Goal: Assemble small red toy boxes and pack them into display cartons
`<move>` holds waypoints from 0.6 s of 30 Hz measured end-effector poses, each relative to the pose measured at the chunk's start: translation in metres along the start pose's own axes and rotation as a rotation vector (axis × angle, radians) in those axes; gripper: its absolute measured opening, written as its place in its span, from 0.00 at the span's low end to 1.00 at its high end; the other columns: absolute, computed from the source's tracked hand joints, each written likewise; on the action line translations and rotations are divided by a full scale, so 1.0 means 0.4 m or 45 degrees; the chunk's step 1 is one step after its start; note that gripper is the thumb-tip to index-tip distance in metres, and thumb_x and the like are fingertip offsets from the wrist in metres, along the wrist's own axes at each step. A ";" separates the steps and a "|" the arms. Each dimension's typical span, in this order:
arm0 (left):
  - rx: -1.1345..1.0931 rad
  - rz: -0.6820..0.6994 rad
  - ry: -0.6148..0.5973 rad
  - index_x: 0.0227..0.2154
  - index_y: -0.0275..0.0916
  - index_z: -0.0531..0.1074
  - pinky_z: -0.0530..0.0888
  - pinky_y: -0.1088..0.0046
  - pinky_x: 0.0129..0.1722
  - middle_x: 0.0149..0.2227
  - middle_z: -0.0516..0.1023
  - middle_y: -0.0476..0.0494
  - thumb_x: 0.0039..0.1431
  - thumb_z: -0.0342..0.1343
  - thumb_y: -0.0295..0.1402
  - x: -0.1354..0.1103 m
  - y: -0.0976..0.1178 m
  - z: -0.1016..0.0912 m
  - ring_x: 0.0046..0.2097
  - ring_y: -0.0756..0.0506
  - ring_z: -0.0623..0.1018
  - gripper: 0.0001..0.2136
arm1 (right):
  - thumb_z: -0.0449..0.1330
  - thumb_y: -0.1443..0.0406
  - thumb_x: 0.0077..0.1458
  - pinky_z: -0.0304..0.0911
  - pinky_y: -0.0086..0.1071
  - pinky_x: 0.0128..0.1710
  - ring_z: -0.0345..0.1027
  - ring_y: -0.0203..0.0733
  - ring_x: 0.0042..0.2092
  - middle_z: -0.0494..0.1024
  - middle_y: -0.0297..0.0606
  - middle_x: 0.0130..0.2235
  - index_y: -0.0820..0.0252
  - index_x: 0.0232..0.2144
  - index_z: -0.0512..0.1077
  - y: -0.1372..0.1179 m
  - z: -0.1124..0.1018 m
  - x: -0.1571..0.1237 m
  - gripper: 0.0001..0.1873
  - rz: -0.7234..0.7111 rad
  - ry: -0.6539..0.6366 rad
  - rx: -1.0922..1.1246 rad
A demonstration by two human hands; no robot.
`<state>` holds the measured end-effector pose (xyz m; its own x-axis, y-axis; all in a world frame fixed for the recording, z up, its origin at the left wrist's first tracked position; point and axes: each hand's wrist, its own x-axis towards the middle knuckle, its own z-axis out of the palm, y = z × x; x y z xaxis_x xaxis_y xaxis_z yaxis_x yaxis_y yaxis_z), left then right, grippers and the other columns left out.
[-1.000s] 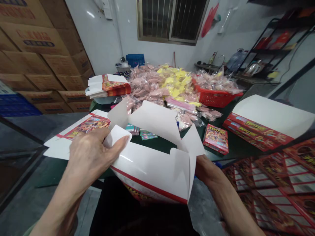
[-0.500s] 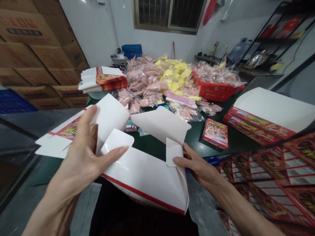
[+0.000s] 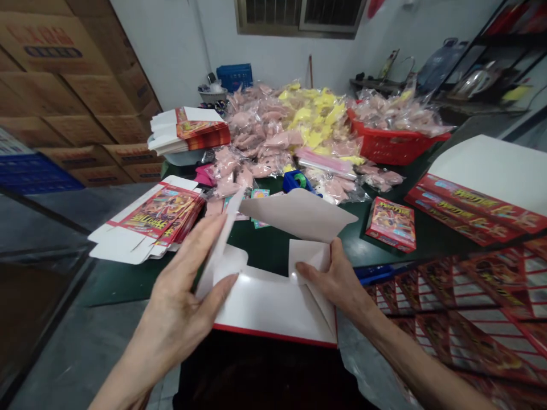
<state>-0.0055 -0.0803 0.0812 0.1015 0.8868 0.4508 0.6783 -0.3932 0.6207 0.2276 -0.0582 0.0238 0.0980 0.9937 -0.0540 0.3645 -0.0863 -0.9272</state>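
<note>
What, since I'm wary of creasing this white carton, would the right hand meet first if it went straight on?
The white carton's small flap, which the right hand appears to touch; depth is hard to judge here.

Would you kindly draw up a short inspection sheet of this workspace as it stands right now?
surface: dark green table, heavily loaded.
job's things: white folding carton, red-edged, flaps up, between both hands; flat printed cartons lie left of it.
grips: left hand pinches one carton flap; right hand holds the opposite flap.
clutter: pink bagged items, yellow bagged items, red basket, blue tape dispenser.
cables: thin dark cable by the shelving.
surroundings: stacked cardboard boxes, blue crate, metal shelving.
</note>
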 end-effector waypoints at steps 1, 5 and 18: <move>-0.008 0.046 -0.080 0.60 0.54 0.54 0.60 0.53 0.60 0.62 0.60 0.49 0.54 0.56 0.35 -0.008 -0.005 -0.006 0.62 0.37 0.59 0.30 | 0.64 0.58 0.43 0.63 0.44 0.44 0.67 0.50 0.45 0.71 0.44 0.46 0.57 0.51 0.54 0.002 0.002 0.000 0.35 -0.010 0.045 -0.005; -0.114 0.065 -0.403 0.61 0.52 0.50 0.57 0.50 0.60 0.65 0.53 0.45 0.51 0.59 0.37 -0.026 -0.047 -0.045 0.65 0.35 0.53 0.36 | 0.63 0.57 0.43 0.60 0.47 0.48 0.64 0.53 0.50 0.67 0.46 0.51 0.56 0.53 0.53 0.018 0.007 -0.004 0.37 -0.046 0.152 -0.076; -0.259 -0.495 -0.271 0.54 0.40 0.58 0.68 0.57 0.49 0.48 0.70 0.40 0.37 0.66 0.43 -0.032 -0.089 0.069 0.49 0.38 0.72 0.39 | 0.61 0.49 0.44 0.54 0.52 0.55 0.56 0.57 0.58 0.62 0.50 0.58 0.59 0.60 0.47 0.055 0.020 -0.085 0.47 0.012 -0.366 -0.362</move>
<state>-0.0108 -0.0710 0.0355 0.0299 0.9990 0.0328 0.5414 -0.0438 0.8396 0.2249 -0.0935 0.0021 -0.1456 0.9688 -0.2007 0.6104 -0.0717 -0.7888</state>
